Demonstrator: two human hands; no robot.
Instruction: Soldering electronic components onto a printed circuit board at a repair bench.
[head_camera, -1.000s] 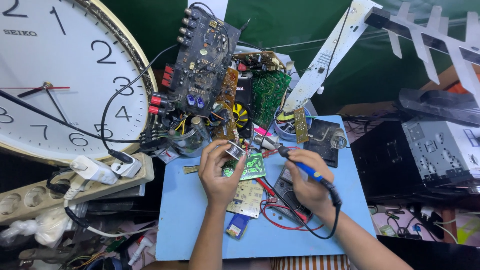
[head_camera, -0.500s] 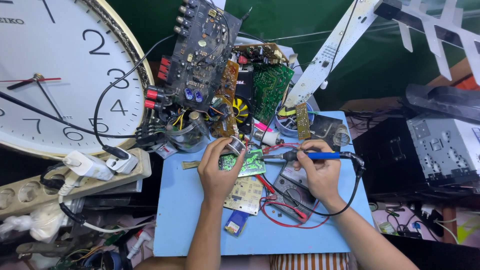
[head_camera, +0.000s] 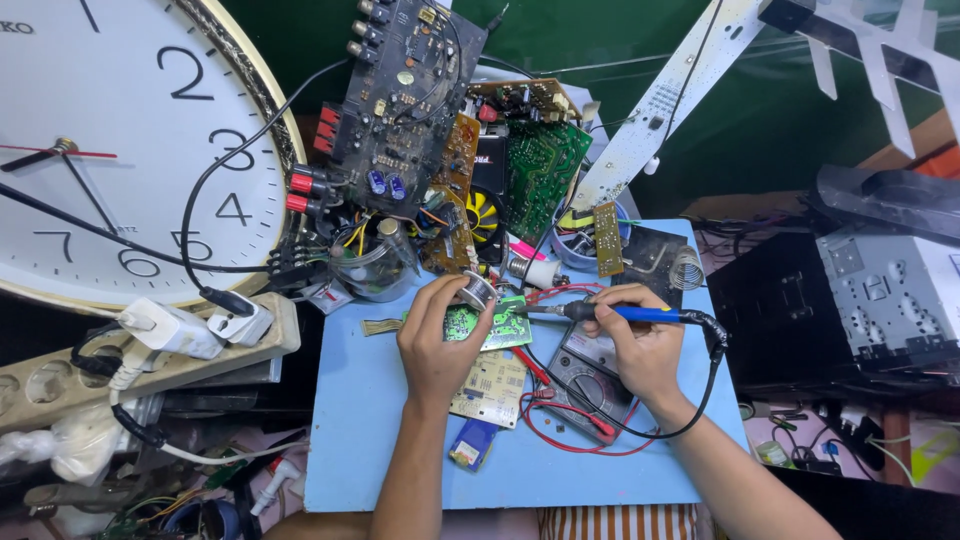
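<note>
- Big round wall clock (head_camera: 110, 150) at far left: white dial with black numerals, gold rim, red second hand.
- Small blue and yellow rectangular pack (head_camera: 472, 445) lies flat on the blue counter (head_camera: 360, 440), near its front edge.
- Multimeter (head_camera: 590, 375) at centre-right: dark body, pale rectangular display panel at its upper end.

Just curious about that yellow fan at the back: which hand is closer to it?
Left. The left hand lies just below the yellow fan; the right hand sits farther off, lower and to its right.
</note>
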